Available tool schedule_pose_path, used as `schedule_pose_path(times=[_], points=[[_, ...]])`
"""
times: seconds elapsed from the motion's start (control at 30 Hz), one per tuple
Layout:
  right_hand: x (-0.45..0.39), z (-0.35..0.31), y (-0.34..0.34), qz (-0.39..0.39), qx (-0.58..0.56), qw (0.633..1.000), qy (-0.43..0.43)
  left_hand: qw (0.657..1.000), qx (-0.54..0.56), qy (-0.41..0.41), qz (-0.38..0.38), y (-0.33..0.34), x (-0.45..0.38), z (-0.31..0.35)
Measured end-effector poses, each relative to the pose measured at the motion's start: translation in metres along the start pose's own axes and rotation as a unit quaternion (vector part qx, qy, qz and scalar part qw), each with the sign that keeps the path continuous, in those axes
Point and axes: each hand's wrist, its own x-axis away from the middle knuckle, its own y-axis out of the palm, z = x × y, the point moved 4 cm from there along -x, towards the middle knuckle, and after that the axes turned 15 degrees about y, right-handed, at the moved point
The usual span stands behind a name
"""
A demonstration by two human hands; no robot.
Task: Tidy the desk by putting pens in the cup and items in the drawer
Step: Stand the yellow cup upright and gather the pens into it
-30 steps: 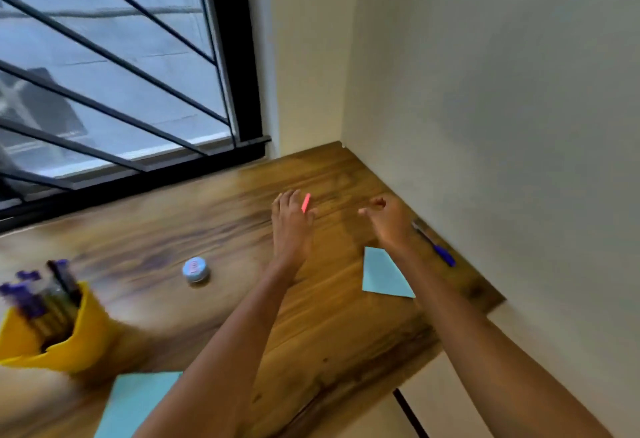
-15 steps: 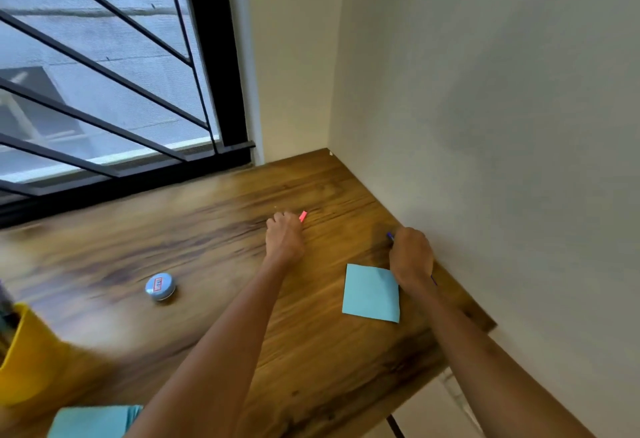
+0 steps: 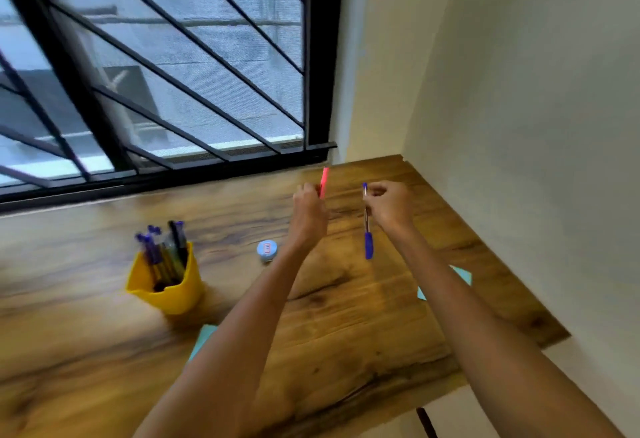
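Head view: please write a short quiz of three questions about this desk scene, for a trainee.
1. True or false: the yellow cup is empty.
2. Which hand grips the blue pen? A) left B) right
3. Fill in: the left hand grips a ____ pen.

Key: 1 false, it holds several pens. 2 B, the right hand. 3 pink.

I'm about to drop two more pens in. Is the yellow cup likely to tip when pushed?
Possibly. The yellow cup already holds several tall pens that lean above its rim, so it may be top-heavy. It looks like thin plastic, probably light, so a nudge could slide it across the wooden desk.
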Motion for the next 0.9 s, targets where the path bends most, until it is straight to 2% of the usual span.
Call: schedule_pose_path(times=[0.2,0.27,0.33,0.47,0.63,0.77,0.9], points=[[0.072,-0.089,0.071,-0.073,-0.131,0.987,-0.065,0.994,0.040,-0.016,0.097,-0.114,0.018,-0.013],[0.106,-0.114,0.097,-0.094,-0.156,0.979,-0.087,0.992,0.030,-0.011,0.124,-0.162,0.033,-0.024],[0.115,-0.124,0.104,-0.096,-0.165,0.975,-0.111,0.989,0.016,-0.014,0.147,-0.180,0.037,-0.026],[0.159,-0.141,0.142,-0.118,-0.122,0.972,-0.163,0.987,0.002,-0.030,0.160,-0.239,0.070,-0.049],[0.187,-0.130,0.181,-0.107,-0.024,0.973,-0.203,0.990,-0.028,-0.060,0.123,-0.262,0.106,-0.085],[0.196,-0.113,0.194,-0.094,0.051,0.975,-0.195,0.993,-0.035,-0.073,0.084,-0.259,0.125,-0.107],[0.196,-0.094,0.202,-0.096,0.128,0.973,-0.168,0.993,-0.041,-0.075,0.081,-0.254,0.138,-0.114]])
